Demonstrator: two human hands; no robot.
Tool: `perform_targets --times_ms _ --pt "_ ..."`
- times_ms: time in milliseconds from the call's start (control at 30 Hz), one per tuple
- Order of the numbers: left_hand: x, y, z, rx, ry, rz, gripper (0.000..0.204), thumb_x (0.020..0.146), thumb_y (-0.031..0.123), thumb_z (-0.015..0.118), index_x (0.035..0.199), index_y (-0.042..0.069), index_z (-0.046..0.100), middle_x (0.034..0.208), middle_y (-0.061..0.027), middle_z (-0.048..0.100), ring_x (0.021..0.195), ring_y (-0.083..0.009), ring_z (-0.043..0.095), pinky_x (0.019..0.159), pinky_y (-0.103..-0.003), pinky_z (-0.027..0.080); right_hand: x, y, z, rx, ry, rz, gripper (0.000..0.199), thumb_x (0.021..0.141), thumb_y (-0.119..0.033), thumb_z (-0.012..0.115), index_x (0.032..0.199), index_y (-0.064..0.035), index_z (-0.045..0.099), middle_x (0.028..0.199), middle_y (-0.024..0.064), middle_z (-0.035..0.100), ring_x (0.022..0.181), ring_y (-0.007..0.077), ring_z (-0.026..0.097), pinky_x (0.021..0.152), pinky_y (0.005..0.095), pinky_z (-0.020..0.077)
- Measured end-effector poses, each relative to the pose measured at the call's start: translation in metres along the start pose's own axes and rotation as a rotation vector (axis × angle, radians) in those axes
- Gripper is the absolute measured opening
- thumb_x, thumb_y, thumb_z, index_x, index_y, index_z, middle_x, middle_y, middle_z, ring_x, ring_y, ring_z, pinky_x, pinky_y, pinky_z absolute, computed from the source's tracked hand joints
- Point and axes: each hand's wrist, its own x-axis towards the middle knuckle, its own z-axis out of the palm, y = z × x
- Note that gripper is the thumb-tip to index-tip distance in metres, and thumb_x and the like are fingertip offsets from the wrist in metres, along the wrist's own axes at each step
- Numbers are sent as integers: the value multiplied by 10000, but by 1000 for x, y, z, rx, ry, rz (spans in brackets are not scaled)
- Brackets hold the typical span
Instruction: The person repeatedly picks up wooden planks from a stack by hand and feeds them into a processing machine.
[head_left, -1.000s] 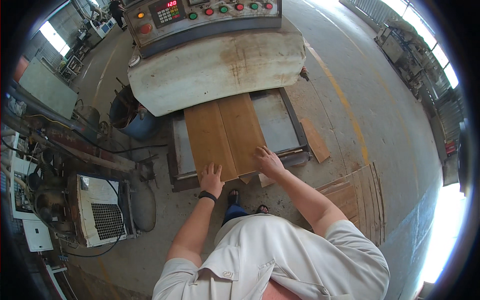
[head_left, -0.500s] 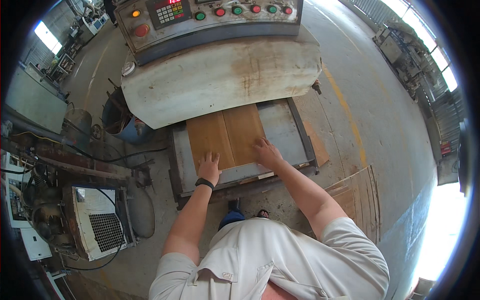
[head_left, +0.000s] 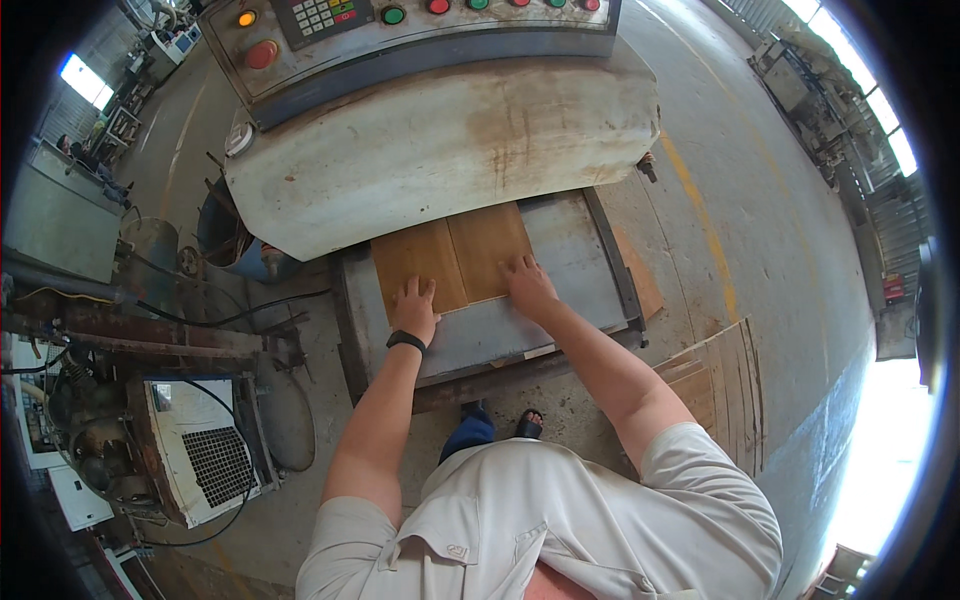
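Two brown wooden boards lie side by side on the grey metal infeed table [head_left: 575, 240] of a machine, their far ends hidden under its white hood [head_left: 440, 150]. My left hand [head_left: 414, 308] rests on the near end of the left board [head_left: 415, 255], fingers spread, with a dark band on the wrist. At the near right corner of the right board [head_left: 488, 245] lies my right hand [head_left: 530, 288], its fingers stretched out over the wood. Both hands press flat and grasp nothing.
Above the hood stands a control panel [head_left: 420, 45] with coloured buttons. A blue barrel [head_left: 230, 235] is left of the table. Further left sits machinery with a white grille panel [head_left: 205, 450]. Thin wood sheets [head_left: 715, 395] lie on the floor at the right.
Both boards have slid farther under the hood, so less of them shows and more bare table lies in front. My hands have moved forward with them.
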Motion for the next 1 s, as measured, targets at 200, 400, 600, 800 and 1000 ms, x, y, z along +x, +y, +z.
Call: perform_targets --times_ms 200,400,600,800,1000 --pt "19 -5 -8 -10 -22 -33 736 803 222 794 1465 180 475 1501 -131 375 1380 -381 372 1157 -505 352 4 -58 11 -54 -17 -202 446 891 -149 605 1330 -82 568 1407 215 483 1333 423 439 1079 458 434" --pt "47 -11 -14 -59 15 -1 743 785 210 808 1453 165 487 1497 -145 378 1367 -389 380 1152 -517 353 38 -61 22 -120 22 -197 470 898 -162 612 1355 -74 543 1468 215 433 1388 450 371 1104 482 417" --pt "48 -33 -22 -215 98 -15 725 777 243 804 1430 134 510 1454 -215 417 1334 -423 406 1111 -463 402 69 -63 10 -18 -5 -175 452 895 -121 570 1345 -81 556 1477 220 424 1405 433 361 1104 480 420" --pt "-13 -42 -3 -394 299 127 523 848 209 719 1319 40 567 1325 -208 557 1247 -381 505 1068 -441 433 96 -56 15 97 76 -190 465 864 -82 578 1329 -98 580 1470 238 434 1410 427 355 1115 496 397" --pt "-78 -38 -8 -523 263 75 447 859 183 706 1271 41 603 1207 -177 628 1095 -371 583 968 -442 483 114 -53 12 64 -41 -96 533 879 -129 582 1408 -133 518 1533 211 365 1454 405 298 1149 493 357"
